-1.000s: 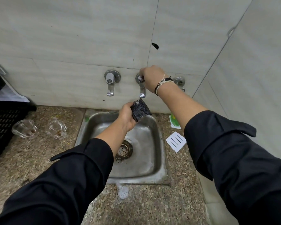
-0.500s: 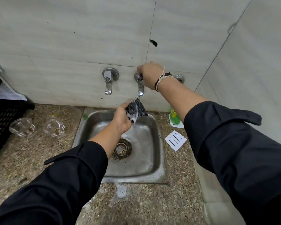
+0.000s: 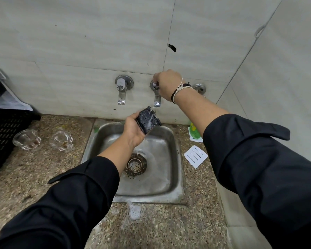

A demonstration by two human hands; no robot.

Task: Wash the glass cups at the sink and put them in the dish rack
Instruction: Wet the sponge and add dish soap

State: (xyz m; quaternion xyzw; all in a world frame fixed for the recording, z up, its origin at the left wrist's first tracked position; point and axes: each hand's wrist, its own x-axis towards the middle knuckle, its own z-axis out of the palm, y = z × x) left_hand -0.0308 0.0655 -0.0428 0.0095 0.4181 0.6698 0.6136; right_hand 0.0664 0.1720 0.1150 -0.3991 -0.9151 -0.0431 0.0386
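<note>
Glass cups (image 3: 27,139) (image 3: 62,141): unwashed, on counter between sink (image 3: 176,159) and dish rack (image 3: 2,133).
Left hand (image 3: 133,131): grasps scrub sponge (image 3: 148,121) under spout for wetting.
Right hand (image 3: 166,85): clenched round tap handle (image 3: 155,85), regulating flow.

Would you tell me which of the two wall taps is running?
The right tap, gripped by the right hand, pours onto the sponge; the left tap is dry.

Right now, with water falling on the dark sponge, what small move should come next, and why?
Probably take the left hand with the wet dark scouring sponge toward the two clear glass cups on the speckled stone counter: they lie unwashed while the right hand grips the tap handle.
</note>
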